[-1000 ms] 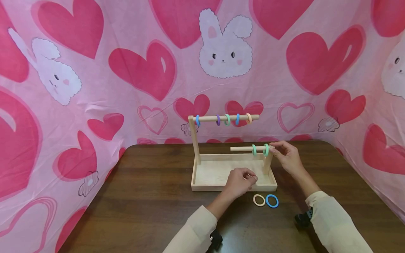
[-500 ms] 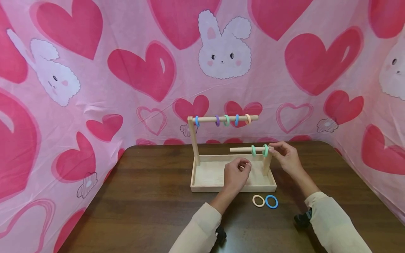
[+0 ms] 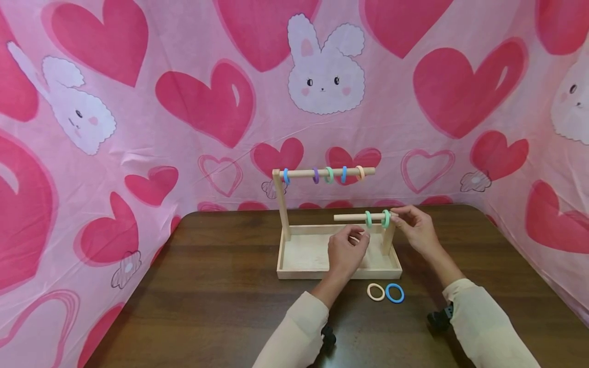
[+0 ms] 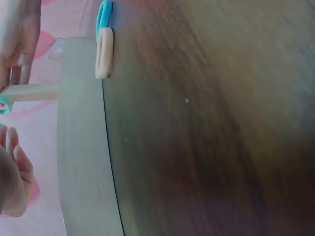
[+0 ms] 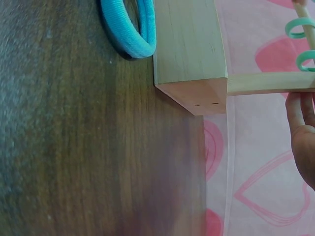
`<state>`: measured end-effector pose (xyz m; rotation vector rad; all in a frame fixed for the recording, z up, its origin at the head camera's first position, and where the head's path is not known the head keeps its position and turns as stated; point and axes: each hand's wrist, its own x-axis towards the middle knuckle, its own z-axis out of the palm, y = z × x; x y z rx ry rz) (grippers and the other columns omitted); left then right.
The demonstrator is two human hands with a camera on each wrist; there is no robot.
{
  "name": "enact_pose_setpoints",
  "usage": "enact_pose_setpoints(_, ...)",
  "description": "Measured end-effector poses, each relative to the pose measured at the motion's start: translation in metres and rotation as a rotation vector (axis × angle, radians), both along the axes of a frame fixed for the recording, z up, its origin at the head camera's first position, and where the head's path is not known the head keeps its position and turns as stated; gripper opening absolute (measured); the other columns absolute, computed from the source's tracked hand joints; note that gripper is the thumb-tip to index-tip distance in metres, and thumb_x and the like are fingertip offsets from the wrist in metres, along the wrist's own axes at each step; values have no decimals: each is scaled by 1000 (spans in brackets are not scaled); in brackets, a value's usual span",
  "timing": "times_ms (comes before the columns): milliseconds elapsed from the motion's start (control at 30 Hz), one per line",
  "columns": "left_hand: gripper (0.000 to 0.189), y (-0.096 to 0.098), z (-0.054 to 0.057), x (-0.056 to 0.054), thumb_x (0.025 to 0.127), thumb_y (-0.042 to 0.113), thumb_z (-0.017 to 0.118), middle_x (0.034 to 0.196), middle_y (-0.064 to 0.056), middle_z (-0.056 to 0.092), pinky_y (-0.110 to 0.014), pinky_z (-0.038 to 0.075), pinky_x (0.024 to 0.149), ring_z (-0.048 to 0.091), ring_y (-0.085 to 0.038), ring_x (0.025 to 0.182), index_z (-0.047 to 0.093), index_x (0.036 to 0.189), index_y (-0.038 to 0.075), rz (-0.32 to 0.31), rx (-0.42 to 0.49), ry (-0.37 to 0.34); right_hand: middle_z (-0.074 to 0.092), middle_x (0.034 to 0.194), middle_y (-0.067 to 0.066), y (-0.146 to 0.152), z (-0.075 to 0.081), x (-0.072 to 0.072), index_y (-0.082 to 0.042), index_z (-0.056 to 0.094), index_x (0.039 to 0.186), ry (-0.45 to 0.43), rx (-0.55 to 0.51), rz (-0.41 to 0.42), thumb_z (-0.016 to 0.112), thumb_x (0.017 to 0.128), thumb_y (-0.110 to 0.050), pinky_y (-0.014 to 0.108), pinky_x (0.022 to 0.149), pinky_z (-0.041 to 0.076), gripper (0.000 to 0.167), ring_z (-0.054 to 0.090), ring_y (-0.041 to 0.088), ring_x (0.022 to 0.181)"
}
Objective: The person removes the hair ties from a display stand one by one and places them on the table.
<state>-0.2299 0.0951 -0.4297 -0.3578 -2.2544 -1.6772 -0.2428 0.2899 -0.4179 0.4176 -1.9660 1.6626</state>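
Observation:
A wooden stand with a shallow tray carries two bars. Two green rings hang on the lower bar, whose post rises at the right. My right hand holds the top of that post with thumb and fingertips; its fingers lie on the post's outer side in the right wrist view. My left hand hovers over the tray, fingers loosely bent, just below the inner green ring. No object shows in it. In the left wrist view, its thumb stands apart from the fingers.
On the upper bar hang several rings: blue, purple, green, blue and a peach ring. A cream ring and a blue ring lie on the brown table before the tray. Pink heart-print cloth stands behind.
My left hand has risen and shifted slightly, from the tray's front edge to just under the inner green ring. My right hand keeps its hold on the post.

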Motion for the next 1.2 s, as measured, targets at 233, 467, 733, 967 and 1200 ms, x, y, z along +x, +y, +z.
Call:
enact_pose_setpoints(233,17,7,-1,-3,86,32,80,78,3,76,-13,42,62,58,7,61,75,95,18,57,-52,-7,73,95,-23,-1,-2,-1,22,59,108,7,-28,10,61,92,16,7,75,53,18,66,-10,86)
enact_pose_setpoints(467,18,8,1,-4,85,31,80,78,4,77,-15,42,63,64,3,62,77,97,17,107,-86,18,72,94,-24,-1,-1,0,22,59,109,-7,-17,-3,61,92,15,7,75,53,19,66,-10,85)
enact_pose_setpoints(733,23,14,2,-6,86,27,80,78,0,79,-10,45,61,70,-3,61,80,103,13,88,-84,86,72,94,-25,0,-2,-1,23,58,109,0,-9,-11,61,92,15,7,74,53,19,65,-10,85)
enact_pose_setpoints(967,19,16,4,-7,86,21,80,78,-1,79,-6,44,60,72,-6,62,80,102,10,82,-112,129,72,94,-25,0,-3,0,23,58,110,-9,-7,-11,62,92,14,7,74,53,21,65,-10,85)
enact_pose_setpoints(1200,16,17,7,-9,88,21,78,77,-1,79,-4,44,59,72,-6,64,81,99,11,71,-122,142,72,93,-25,-1,-2,0,23,58,110,-21,1,-27,63,91,14,7,73,53,21,65,-10,84)
